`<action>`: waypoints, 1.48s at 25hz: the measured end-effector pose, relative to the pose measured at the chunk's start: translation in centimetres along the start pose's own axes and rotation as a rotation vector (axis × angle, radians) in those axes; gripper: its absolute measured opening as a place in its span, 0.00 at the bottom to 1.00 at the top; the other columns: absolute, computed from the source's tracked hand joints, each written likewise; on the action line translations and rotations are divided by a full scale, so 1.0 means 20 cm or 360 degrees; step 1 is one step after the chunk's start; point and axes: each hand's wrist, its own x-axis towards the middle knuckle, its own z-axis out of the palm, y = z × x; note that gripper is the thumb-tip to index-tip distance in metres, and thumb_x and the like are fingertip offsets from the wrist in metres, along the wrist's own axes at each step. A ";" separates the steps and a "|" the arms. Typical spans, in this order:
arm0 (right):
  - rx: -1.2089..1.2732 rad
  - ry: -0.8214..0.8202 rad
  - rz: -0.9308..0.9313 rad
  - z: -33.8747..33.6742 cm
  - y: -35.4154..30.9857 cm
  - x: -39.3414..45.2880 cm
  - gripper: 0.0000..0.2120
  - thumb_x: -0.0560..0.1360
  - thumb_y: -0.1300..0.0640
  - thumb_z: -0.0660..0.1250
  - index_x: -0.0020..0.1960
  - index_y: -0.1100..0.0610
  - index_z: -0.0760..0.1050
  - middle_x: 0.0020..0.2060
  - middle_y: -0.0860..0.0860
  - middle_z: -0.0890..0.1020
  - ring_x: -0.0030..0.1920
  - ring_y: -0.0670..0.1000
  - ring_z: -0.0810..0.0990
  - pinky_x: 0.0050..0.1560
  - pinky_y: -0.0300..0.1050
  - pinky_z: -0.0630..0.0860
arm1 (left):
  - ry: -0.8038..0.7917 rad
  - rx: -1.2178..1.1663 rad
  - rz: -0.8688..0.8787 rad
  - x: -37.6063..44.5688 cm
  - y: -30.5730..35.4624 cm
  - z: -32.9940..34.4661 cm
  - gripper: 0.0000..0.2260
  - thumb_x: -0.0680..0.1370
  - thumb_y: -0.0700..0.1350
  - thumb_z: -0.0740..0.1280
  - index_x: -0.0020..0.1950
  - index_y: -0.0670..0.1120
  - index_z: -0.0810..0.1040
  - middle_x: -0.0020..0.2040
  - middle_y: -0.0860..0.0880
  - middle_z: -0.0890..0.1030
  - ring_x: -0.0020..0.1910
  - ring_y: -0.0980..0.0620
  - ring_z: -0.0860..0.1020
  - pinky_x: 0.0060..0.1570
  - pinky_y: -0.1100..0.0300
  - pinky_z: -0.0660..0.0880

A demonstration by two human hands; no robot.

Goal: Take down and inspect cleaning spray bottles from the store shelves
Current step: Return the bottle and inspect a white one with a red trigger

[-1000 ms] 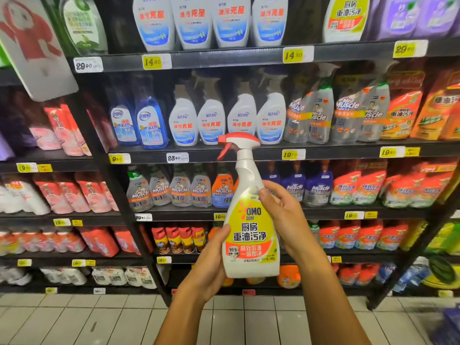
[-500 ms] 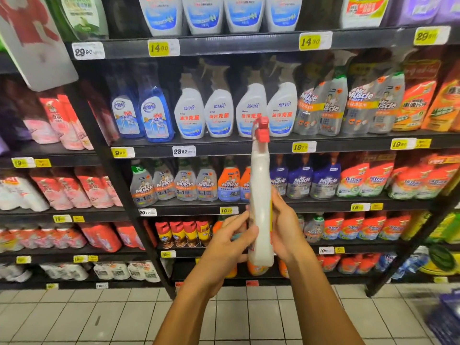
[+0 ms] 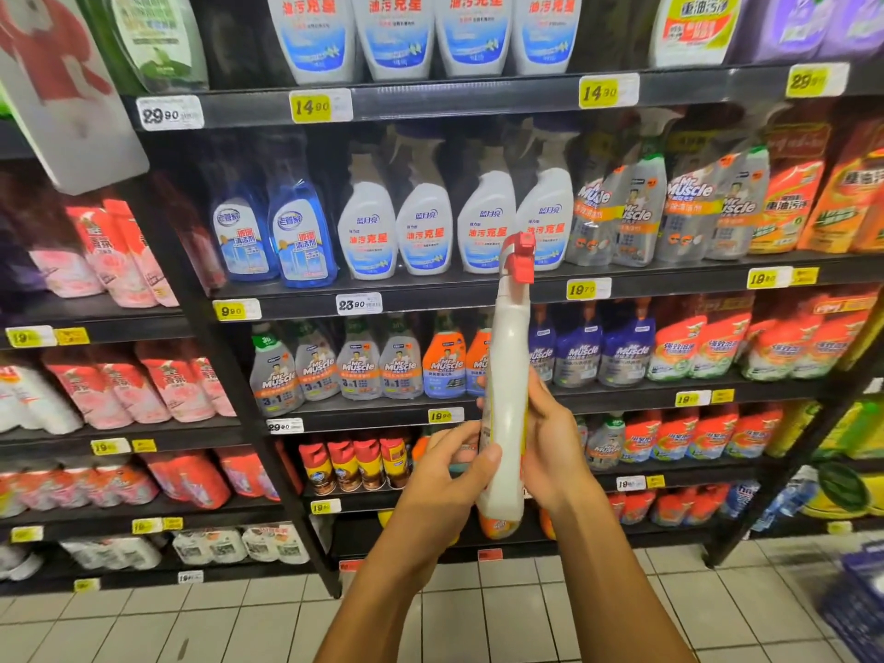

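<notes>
I hold a white spray bottle (image 3: pixel 508 390) with a red trigger head upright in front of the shelves, its narrow side edge facing me so the label is barely seen. My left hand (image 3: pixel 449 476) grips its lower part from the left, thumb across the edge. My right hand (image 3: pixel 550 442) holds it from the right. Behind it stand rows of white spray bottles (image 3: pixel 425 222) and grey Mr Muscle spray bottles (image 3: pixel 636 212) on the black shelf (image 3: pixel 669 279).
More Mr Muscle bottles (image 3: pixel 359 366) and orange refill pouches (image 3: pixel 693 346) fill the shelf below. Red aerosol cans (image 3: pixel 354 461) sit lower. Pink pouches (image 3: pixel 119 251) fill the left unit. White floor tiles (image 3: pixel 239 624) lie below, a blue basket (image 3: pixel 861 610) at the right.
One second ago the bottle's yellow front label faced me. Both hands have turned it about its upright axis, so its side edge now faces me; the view has shifted slightly.
</notes>
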 end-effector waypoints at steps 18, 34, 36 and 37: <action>-0.0736 -0.0137 -0.0502 0.15 -0.16 -0.10 0.18 0.73 0.51 0.70 0.61 0.55 0.79 0.51 0.55 0.85 0.48 0.52 0.85 0.44 0.43 0.79 | -0.0017 -0.0661 -0.0015 0.07 -0.18 -0.22 0.20 0.76 0.51 0.66 0.65 0.44 0.76 0.59 0.42 0.83 0.59 0.43 0.81 0.55 0.49 0.79; -0.0833 -0.0118 -0.0789 0.42 -0.33 0.00 0.07 0.79 0.54 0.68 0.53 0.56 0.79 0.45 0.53 0.87 0.40 0.52 0.85 0.41 0.45 0.82 | -0.0005 -0.1049 -0.0038 0.11 -0.21 -0.23 0.22 0.74 0.45 0.70 0.67 0.43 0.73 0.62 0.41 0.81 0.60 0.43 0.81 0.49 0.51 0.81; -0.0872 -0.0219 -0.0751 0.45 -0.36 0.00 0.09 0.79 0.54 0.68 0.56 0.57 0.80 0.49 0.54 0.87 0.43 0.51 0.85 0.43 0.43 0.81 | -0.0017 -0.1108 -0.0068 0.13 -0.19 -0.24 0.18 0.76 0.44 0.64 0.66 0.43 0.74 0.62 0.41 0.81 0.60 0.44 0.81 0.49 0.51 0.81; -0.0873 -0.0300 -0.0686 0.46 -0.37 0.00 0.12 0.79 0.53 0.67 0.59 0.58 0.79 0.52 0.55 0.86 0.46 0.51 0.85 0.46 0.44 0.81 | -0.0043 -0.1178 -0.0107 0.14 -0.18 -0.25 0.18 0.77 0.44 0.63 0.66 0.42 0.74 0.61 0.41 0.81 0.59 0.43 0.81 0.48 0.50 0.81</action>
